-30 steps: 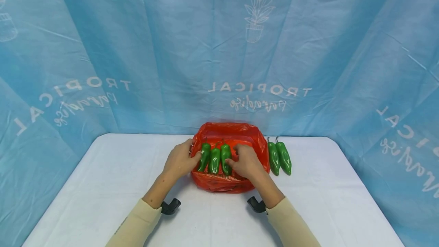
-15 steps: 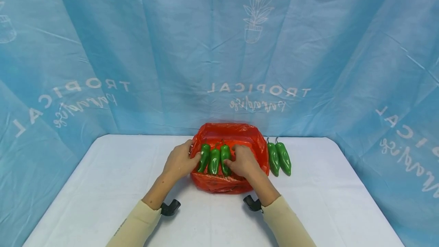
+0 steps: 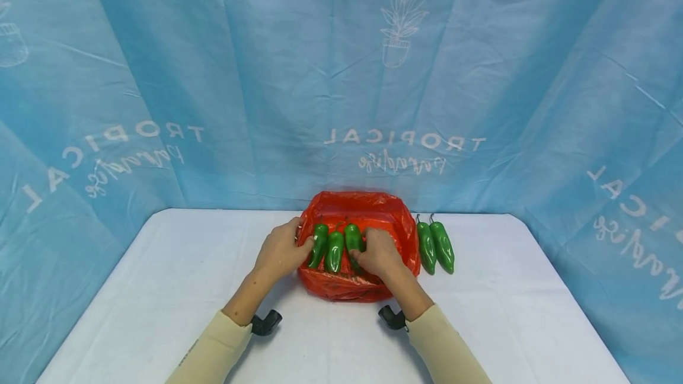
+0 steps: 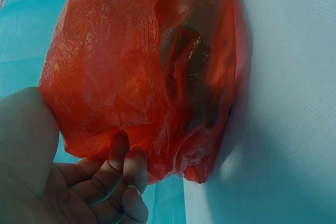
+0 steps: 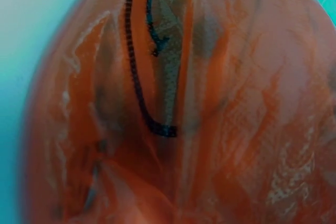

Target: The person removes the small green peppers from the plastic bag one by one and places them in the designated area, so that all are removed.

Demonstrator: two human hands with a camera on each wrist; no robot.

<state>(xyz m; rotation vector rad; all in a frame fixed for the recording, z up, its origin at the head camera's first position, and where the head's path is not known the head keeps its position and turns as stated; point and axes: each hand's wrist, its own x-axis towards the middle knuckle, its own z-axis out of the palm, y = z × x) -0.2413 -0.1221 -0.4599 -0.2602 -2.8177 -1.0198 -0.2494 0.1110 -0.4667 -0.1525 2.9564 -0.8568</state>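
Observation:
A red plastic bag (image 3: 341,289) stands with its mouth spread wide near the table's far edge. My left hand (image 3: 281,246) grips its left rim; in the left wrist view, curled fingers (image 4: 100,182) lie against the outer side. Inside the bag, a green chili pepper (image 3: 318,246) and another green chili pepper (image 3: 334,252) lie side by side. My right hand (image 3: 380,252) reaches into the bag and holds a third green chili pepper (image 3: 352,237), thumb across its lower part; some fingertips are hidden. Red film (image 5: 247,108) fills the right wrist view.
Two more green chili peppers (image 3: 442,248) lie on the white tablecloth (image 3: 496,301) just right of the bag. A blue printed curtain (image 3: 267,76) hangs behind and beside the table. Dark curved pieces (image 3: 392,317) sit at both wrists.
My right hand has shifted slightly left onto the rightmost pepper in the bag, and that pepper's lower end has tilted a little right. The left hand keeps its place on the rim.

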